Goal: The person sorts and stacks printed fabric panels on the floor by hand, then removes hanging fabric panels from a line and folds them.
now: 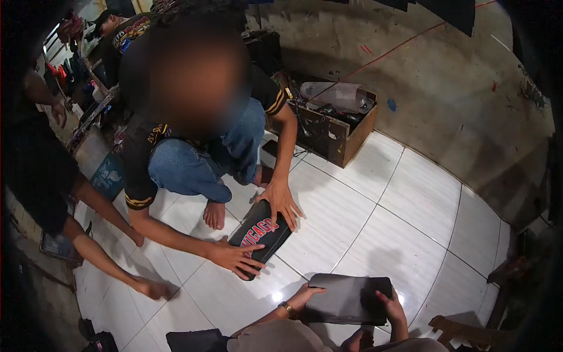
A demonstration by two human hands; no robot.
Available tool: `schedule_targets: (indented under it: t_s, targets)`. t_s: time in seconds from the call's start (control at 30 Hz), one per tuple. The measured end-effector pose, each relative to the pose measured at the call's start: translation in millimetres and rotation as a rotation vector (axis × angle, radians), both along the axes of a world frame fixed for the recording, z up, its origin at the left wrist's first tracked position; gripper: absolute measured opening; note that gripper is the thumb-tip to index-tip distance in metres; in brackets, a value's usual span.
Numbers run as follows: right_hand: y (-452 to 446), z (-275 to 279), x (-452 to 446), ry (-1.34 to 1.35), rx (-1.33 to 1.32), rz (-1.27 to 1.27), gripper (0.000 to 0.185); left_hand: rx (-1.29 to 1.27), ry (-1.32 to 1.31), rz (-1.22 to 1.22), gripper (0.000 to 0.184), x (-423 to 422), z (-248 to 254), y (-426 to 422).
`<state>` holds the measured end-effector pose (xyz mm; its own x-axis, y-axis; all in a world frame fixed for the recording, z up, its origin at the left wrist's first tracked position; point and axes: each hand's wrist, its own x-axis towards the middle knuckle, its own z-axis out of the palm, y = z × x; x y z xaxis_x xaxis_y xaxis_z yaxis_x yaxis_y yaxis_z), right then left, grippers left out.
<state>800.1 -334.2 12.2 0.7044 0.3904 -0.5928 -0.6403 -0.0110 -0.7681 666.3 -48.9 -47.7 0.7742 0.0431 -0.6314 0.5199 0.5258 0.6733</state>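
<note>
At the bottom of the head view, a flat black rectangular pouch-like piece (pixel 347 299) lies level between my hands, above my lap. My left hand (pixel 304 297), with a gold watch at its wrist, grips its left edge, thumb on top. On the opposite edge, my right hand (pixel 393 308) is closed with its thumb on the upper face. The fingers beneath the piece are hidden. Beyond it, a black case with red "CHICAGO" lettering (pixel 258 233) rests on the tiles, under both spread hands of a squatting person.
White tiled floor (pixel 340 223) stretches to a stained wall (pixel 422 76). A wooden box (pixel 352 138) holding a clear plastic bottle and cables stands by that wall. Another person's bare legs (pixel 105 252) are at left. A dark flat piece (pixel 196 340) lies near my left side, and a wooden stand (pixel 463 332) at right.
</note>
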Motion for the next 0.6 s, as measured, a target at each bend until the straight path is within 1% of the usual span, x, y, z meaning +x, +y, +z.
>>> schedule_targets:
  t_s: [0.07, 0.1, 0.13, 0.17, 0.2, 0.23, 0.27, 0.3, 0.33, 0.37, 0.4, 0.43, 0.47, 0.53, 0.57, 0.6]
  targets:
    - [2.7, -15.4, -6.3, -0.304, -0.144, 0.141, 0.05, 0.219, -0.005, 0.009, 0.04, -0.2, 16.1, -5.9]
    - [3.9, -16.6, -8.8, -0.386, -0.257, 0.168, 0.043, 0.222, -0.004, 0.008, 0.04, 1.8, 24.7, -7.9]
    - [4.2, -16.1, -8.6, -0.385, -0.252, 0.168, 0.043, 0.26, 0.01, -0.057, 0.043, 4.7, 32.9, -10.0]
    - [3.1, -13.7, -6.1, -0.411, -0.266, 0.219, 0.04, 0.298, 0.026, -0.122, 0.045, 7.4, 36.7, -11.9]
    - [2.6, -10.9, -6.3, -0.438, -0.281, 0.271, 0.038, 0.301, 0.028, -0.121, 0.045, 7.6, 33.1, -15.0]
    - [2.8, -8.8, -9.6, -0.436, -0.278, 0.272, 0.038, 0.489, -0.09, -0.119, 0.043, 6.5, 26.4, -19.1]
    - [3.3, -6.4, -13.2, -0.519, -0.275, 0.239, 0.041, 0.674, -0.211, -0.116, 0.04, 5.8, 22.8, -20.8]
    - [4.9, -1.6, -14.2, -0.606, -0.272, 0.207, 0.044, 0.76, -0.244, -0.033, 0.04, 5.8, 45.4, -25.2]
    - [6.3, 5.5, -18.0, -0.605, -0.272, 0.21, 0.044, 0.76, -0.241, -0.03, 0.04, 6.1, 69.1, -25.6]
    - [9.3, 18.6, -27.9, -0.691, -0.212, 0.112, 0.049, 0.71, -0.226, -0.034, 0.04, 6.7, 103.4, -22.6]
    - [13.1, 33.1, -39.4, -0.774, -0.153, 0.01, 0.054, 0.659, -0.211, -0.04, 0.039, 4.4, 124.1, -22.6]
    - [19.5, 49.0, -48.1, -0.842, -0.172, -0.011, 0.056, 0.671, -0.315, 0.035, 0.038, 2.6, 129.6, -24.2]
    - [30.3, 55.3, -53.4, -0.84, -0.173, -0.011, 0.056, 0.67, -0.312, 0.034, 0.038, 5.1, 130.7, -24.1]
    - [46.5, 62.9, -64.7, -0.843, -0.232, -0.149, 0.052, 0.695, -0.717, 0.232, 0.042, 12.6, 128.7, -25.1]
    - [52.0, 55.8, -65.5, -0.905, -0.323, -0.158, 0.049, 0.83, -0.688, 0.257, 0.038, 16.4, 111.4, -22.4]
    - [47.1, 36.1, -61.0, -0.906, -0.321, -0.159, 0.049, 0.832, -0.689, 0.257, 0.038, 17.0, 99.2, -17.1]
